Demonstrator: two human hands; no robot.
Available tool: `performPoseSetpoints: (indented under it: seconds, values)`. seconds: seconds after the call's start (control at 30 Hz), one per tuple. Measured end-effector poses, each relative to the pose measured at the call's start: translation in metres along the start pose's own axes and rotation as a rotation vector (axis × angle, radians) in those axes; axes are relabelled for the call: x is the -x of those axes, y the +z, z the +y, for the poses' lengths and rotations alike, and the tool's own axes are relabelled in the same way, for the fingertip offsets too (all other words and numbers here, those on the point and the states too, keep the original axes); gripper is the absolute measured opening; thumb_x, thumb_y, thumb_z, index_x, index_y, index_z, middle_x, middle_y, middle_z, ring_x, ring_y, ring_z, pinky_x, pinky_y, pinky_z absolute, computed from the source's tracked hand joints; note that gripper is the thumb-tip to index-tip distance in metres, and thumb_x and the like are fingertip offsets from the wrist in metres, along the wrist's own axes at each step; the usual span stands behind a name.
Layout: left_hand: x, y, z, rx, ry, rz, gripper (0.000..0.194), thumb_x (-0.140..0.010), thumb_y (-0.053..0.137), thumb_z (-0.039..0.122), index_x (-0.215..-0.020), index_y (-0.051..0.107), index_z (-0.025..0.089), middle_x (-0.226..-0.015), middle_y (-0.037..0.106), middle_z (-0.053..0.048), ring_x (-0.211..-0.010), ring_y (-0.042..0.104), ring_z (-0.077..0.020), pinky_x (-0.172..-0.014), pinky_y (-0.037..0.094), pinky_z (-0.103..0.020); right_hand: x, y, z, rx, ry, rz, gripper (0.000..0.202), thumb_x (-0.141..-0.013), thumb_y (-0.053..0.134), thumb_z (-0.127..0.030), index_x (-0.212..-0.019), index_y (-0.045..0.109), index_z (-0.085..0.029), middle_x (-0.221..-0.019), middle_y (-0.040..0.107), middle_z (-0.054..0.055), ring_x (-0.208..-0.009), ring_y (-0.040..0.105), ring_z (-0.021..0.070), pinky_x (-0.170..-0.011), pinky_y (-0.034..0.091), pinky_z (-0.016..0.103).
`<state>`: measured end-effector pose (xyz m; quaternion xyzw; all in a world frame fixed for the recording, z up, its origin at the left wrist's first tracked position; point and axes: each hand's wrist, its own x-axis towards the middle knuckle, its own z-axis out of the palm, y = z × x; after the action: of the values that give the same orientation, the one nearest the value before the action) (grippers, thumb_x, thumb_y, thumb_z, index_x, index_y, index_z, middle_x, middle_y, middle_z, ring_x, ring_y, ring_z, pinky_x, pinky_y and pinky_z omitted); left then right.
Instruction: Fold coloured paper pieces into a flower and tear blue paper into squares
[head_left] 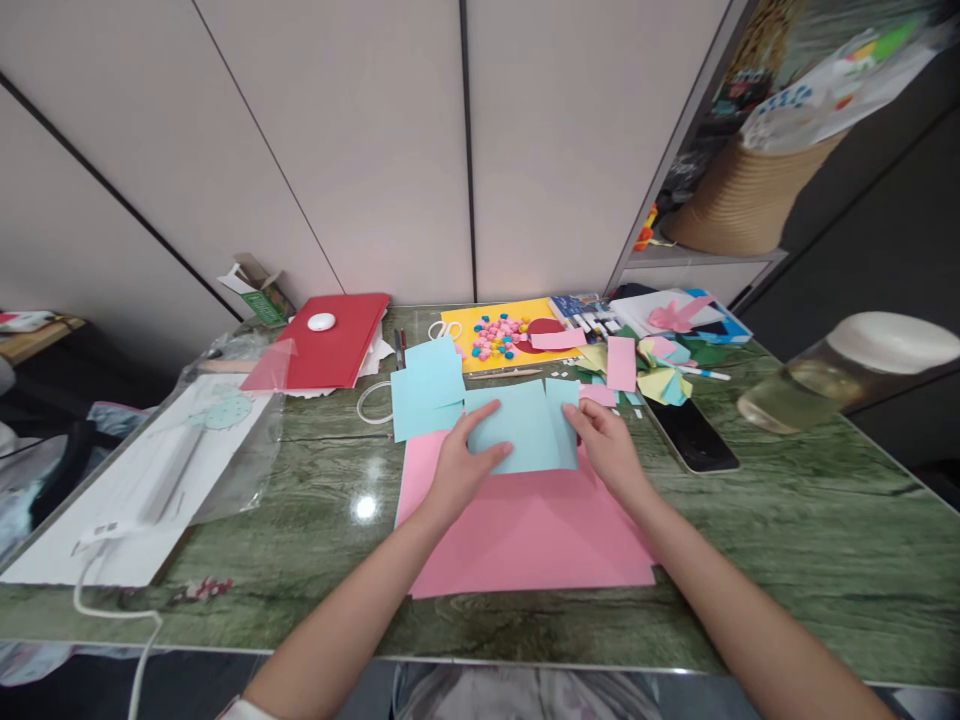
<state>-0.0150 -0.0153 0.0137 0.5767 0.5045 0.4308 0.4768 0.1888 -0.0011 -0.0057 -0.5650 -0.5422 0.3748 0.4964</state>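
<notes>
A light blue sheet of paper [514, 430] is held above a pink sheet [525, 540], with a slit or crease marking off a narrow strip on its right side. My left hand [459, 462] grips its left edge, index finger and thumb lying on top and the other fingers hidden. At the right edge, my right hand [611, 445] pinches the narrow strip between thumb and fingers. Other light blue paper pieces [427, 395] lie just left of the held sheet, partly over the pink one.
Behind are white-handled scissors [445, 330], a pencil [502, 374] and colourful pompoms [496, 336] on yellow paper [459, 318]. A phone [694, 435] and a lidded bottle [825, 375] stand to the right. A red folder [330, 350] and corded glue gun [135, 520] are left.
</notes>
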Motion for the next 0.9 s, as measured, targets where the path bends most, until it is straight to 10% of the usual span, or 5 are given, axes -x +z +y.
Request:
performPoseSetpoints:
  seconds: [0.33, 0.67, 0.9]
  values:
    - [0.002, 0.001, 0.000, -0.082, 0.088, 0.102, 0.051, -0.073, 0.063, 0.026, -0.122, 0.049, 0.028, -0.129, 0.048, -0.002, -0.123, 0.038, -0.0242, -0.100, 0.034, -0.038, 0.005, 0.001, -0.011, -0.086, 0.021, 0.059, 0.040, -0.079, 0.051, -0.047, -0.056, 0.032, -0.021, -0.049, 0.030, -0.007, -0.047, 0.030, 0.0086, -0.045, 0.025, 0.023]
    - [-0.004, -0.004, -0.001, -0.042, 0.080, 0.120, 0.040, -0.072, 0.063, 0.023, -0.112, 0.058, 0.024, -0.120, 0.056, -0.002, -0.112, 0.049, -0.0212, -0.095, 0.039, -0.033, 0.001, -0.003, -0.011, -0.280, 0.207, -0.292, 0.031, -0.070, 0.062, -0.047, -0.088, 0.058, -0.022, -0.073, 0.062, 0.001, -0.066, 0.057, 0.0155, -0.061, 0.044, 0.028]
    - [-0.007, -0.009, 0.002, -0.071, 0.080, 0.133, 0.048, -0.069, 0.066, 0.021, -0.115, 0.056, 0.025, -0.123, 0.055, -0.003, -0.113, 0.050, -0.0219, -0.097, 0.038, -0.035, -0.002, -0.007, -0.004, -0.261, 0.183, -0.263, 0.030, -0.068, 0.065, -0.043, -0.084, 0.064, -0.017, -0.074, 0.063, 0.003, -0.064, 0.053, 0.0135, -0.063, 0.042, 0.028]
